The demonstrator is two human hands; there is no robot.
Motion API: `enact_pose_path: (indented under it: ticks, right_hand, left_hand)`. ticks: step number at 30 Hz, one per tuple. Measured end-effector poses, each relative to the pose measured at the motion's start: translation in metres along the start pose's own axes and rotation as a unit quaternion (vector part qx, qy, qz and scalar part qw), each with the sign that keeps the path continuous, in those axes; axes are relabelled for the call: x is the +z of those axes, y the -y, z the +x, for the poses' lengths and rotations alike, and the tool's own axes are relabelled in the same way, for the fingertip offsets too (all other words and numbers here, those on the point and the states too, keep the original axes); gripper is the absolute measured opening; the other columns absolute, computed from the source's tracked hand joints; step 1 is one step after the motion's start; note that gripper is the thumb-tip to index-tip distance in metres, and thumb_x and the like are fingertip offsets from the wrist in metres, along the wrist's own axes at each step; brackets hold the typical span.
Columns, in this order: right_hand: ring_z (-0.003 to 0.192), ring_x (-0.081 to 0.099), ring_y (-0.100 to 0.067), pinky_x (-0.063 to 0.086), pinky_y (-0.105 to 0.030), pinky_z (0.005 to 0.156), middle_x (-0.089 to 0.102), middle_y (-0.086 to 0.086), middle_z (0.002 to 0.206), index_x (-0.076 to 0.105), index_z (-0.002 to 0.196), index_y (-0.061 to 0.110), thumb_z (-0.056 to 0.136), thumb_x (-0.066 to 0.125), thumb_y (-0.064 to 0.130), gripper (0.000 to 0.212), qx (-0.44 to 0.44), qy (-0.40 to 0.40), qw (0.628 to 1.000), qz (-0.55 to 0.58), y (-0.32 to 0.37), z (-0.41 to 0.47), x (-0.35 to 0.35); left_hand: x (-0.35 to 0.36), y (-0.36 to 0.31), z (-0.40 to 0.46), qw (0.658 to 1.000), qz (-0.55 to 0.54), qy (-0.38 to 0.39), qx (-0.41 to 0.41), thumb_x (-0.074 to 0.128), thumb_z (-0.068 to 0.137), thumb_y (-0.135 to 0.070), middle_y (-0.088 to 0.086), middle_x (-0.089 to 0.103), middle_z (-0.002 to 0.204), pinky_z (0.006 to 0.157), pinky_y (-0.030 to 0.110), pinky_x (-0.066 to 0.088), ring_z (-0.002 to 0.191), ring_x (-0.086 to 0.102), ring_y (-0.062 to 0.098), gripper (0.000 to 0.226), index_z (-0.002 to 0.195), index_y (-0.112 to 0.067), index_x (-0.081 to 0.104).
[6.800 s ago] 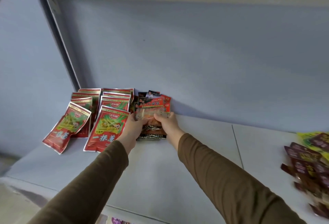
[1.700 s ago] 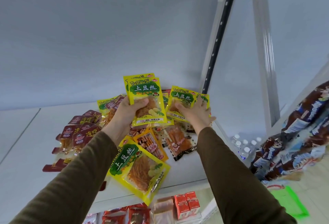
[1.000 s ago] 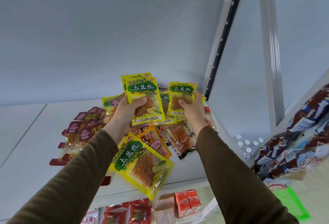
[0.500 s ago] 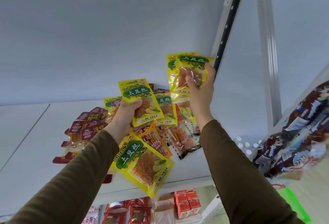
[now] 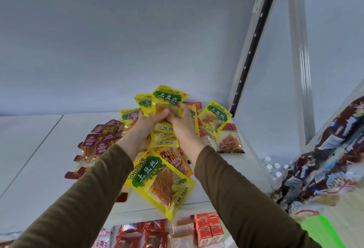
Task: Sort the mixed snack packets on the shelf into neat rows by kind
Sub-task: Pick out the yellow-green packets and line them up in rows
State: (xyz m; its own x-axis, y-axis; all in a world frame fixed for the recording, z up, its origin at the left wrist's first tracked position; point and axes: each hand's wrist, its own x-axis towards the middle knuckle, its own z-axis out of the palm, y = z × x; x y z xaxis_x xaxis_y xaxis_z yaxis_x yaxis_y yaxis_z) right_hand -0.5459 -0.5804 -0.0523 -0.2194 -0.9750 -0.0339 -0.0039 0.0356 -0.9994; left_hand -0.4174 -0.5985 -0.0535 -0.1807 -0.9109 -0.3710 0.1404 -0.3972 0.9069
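Note:
My left hand [image 5: 144, 129] and my right hand [image 5: 182, 125] meet above the white shelf [image 5: 39, 159], both closed on one stack of yellow potato-strip packets [image 5: 167, 100] held upright. Another yellow packet [image 5: 214, 117] leans at the back right. A large yellow packet [image 5: 160, 180] lies flat at the shelf's front edge under my forearms. Dark red packets [image 5: 102, 139] lie heaped to the left. An orange packet [image 5: 175, 159] and a clear packet with orange strips [image 5: 229, 141] lie mixed among them.
A black slotted upright [image 5: 252, 46] closes the shelf's right end. Red packets and small red cartons [image 5: 208, 230] fill the shelf below. Brown-and-blue snack bags [image 5: 338, 149] hang at the far right, with bottle caps [image 5: 273, 167] beside them.
My right hand has come down from its raised position and joined its yellow packets onto those in my left hand. Both hands now grip a single stack.

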Motion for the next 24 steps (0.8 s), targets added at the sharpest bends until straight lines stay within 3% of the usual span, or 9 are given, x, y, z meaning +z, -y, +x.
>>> enact_pose_path:
  ticks: [2, 4, 7, 10, 13, 15, 19, 21, 24]
  right_hand:
    - [0.15, 0.034, -0.023, 0.034, -0.042, 0.118, 0.03, 0.0, 0.166, 0.032, 0.158, 0.029, 0.106, 0.056, 0.023, 0.058, 0.012, 0.051, 0.999, -0.008, 0.002, -0.001, 0.001]
    - [0.151, 0.031, -0.02, 0.029, -0.038, 0.115, 0.03, 0.004, 0.166, 0.039, 0.156, 0.031, 0.109, 0.049, 0.026, 0.049, 0.019, 0.105, 0.994, -0.006, 0.004, 0.003, -0.008]
    - [0.144, 0.043, -0.02, 0.034, -0.032, 0.106, 0.047, 0.004, 0.152, 0.046, 0.151, 0.023, 0.107, 0.051, 0.034, 0.046, -0.028, 0.035, 0.997, -0.056, 0.004, 0.015, -0.037]
    - [0.149, 0.035, -0.033, 0.033, -0.05, 0.116, 0.036, -0.004, 0.162, 0.028, 0.159, 0.022, 0.088, 0.057, 0.075, 0.094, -0.042, -0.114, 0.945, -0.305, -0.01, 0.034, -0.076]
    - [0.154, 0.001, -0.05, 0.004, -0.075, 0.117, -0.006, -0.01, 0.172, -0.004, 0.163, 0.031, 0.056, 0.038, 0.108, 0.138, 0.069, -0.069, 0.887, -0.451, -0.03, 0.045, -0.099]
    - [0.154, 0.004, -0.052, -0.003, -0.077, 0.116, -0.01, -0.012, 0.171, -0.008, 0.163, 0.032, 0.051, 0.029, 0.112, 0.142, 0.091, -0.031, 0.861, -0.499, -0.04, 0.048, -0.098]
    - [0.148, 0.031, -0.049, 0.004, -0.073, 0.117, 0.009, -0.01, 0.172, 0.011, 0.162, 0.035, 0.064, 0.034, 0.104, 0.122, 0.044, -0.029, 0.846, -0.53, -0.054, 0.05, -0.079]
    - [0.143, 0.038, -0.047, 0.016, -0.068, 0.117, 0.022, -0.006, 0.169, 0.025, 0.158, 0.036, 0.076, 0.051, 0.088, 0.101, -0.004, -0.052, 0.874, -0.483, -0.057, 0.046, -0.076]
    - [0.143, 0.032, -0.044, 0.031, -0.056, 0.115, 0.03, -0.01, 0.162, 0.041, 0.151, 0.022, 0.088, 0.074, 0.05, 0.077, -0.059, -0.09, 0.917, -0.385, -0.056, 0.045, -0.07]
  left_hand:
    - [-0.007, 0.001, 0.001, 1.0, 0.007, -0.01, 0.011, 0.091, 0.076, -0.035, 0.019, 0.076, 0.111, 0.064, 0.06, 0.061, 0.083, 0.077, 0.04, 0.077, 0.14, -0.019, 0.05]
    - [-0.016, -0.001, 0.002, 1.0, -0.017, -0.005, 0.015, 0.084, 0.085, -0.028, 0.023, 0.076, 0.109, 0.065, 0.063, 0.06, 0.083, 0.076, 0.042, 0.065, 0.14, -0.009, 0.055]
    - [-0.031, -0.001, 0.002, 0.998, -0.059, -0.003, 0.037, 0.079, 0.087, -0.023, 0.025, 0.075, 0.112, 0.066, 0.059, 0.06, 0.085, 0.076, 0.042, 0.061, 0.14, -0.003, 0.056]
    - [-0.035, 0.001, -0.001, 0.996, -0.07, 0.001, 0.054, 0.075, 0.091, -0.021, 0.028, 0.069, 0.125, 0.074, 0.061, 0.06, 0.092, 0.075, 0.041, 0.049, 0.135, -0.004, 0.063]
    - [-0.036, 0.005, -0.002, 0.996, -0.073, 0.003, 0.06, 0.073, 0.094, -0.019, 0.028, 0.068, 0.126, 0.073, 0.062, 0.06, 0.092, 0.074, 0.041, 0.042, 0.132, -0.005, 0.063]
    - [-0.035, 0.007, -0.003, 0.996, -0.077, 0.002, 0.05, 0.075, 0.093, -0.021, 0.025, 0.072, 0.12, 0.071, 0.068, 0.058, 0.096, 0.074, 0.046, 0.048, 0.136, -0.008, 0.059]
    - [-0.03, 0.006, -0.004, 0.996, -0.069, -0.003, 0.061, 0.075, 0.092, -0.021, 0.021, 0.076, 0.112, 0.072, 0.069, 0.058, 0.09, 0.076, 0.042, 0.048, 0.136, -0.009, 0.059]
    - [-0.029, 0.005, -0.004, 0.995, -0.071, -0.005, 0.067, 0.076, 0.091, -0.021, 0.021, 0.076, 0.113, 0.07, 0.066, 0.059, 0.09, 0.076, 0.042, 0.053, 0.139, -0.01, 0.056]
    - [-0.028, 0.006, -0.002, 0.994, -0.078, -0.011, 0.076, 0.077, 0.09, -0.02, 0.02, 0.076, 0.113, 0.067, 0.059, 0.06, 0.086, 0.077, 0.039, 0.059, 0.143, -0.01, 0.052]
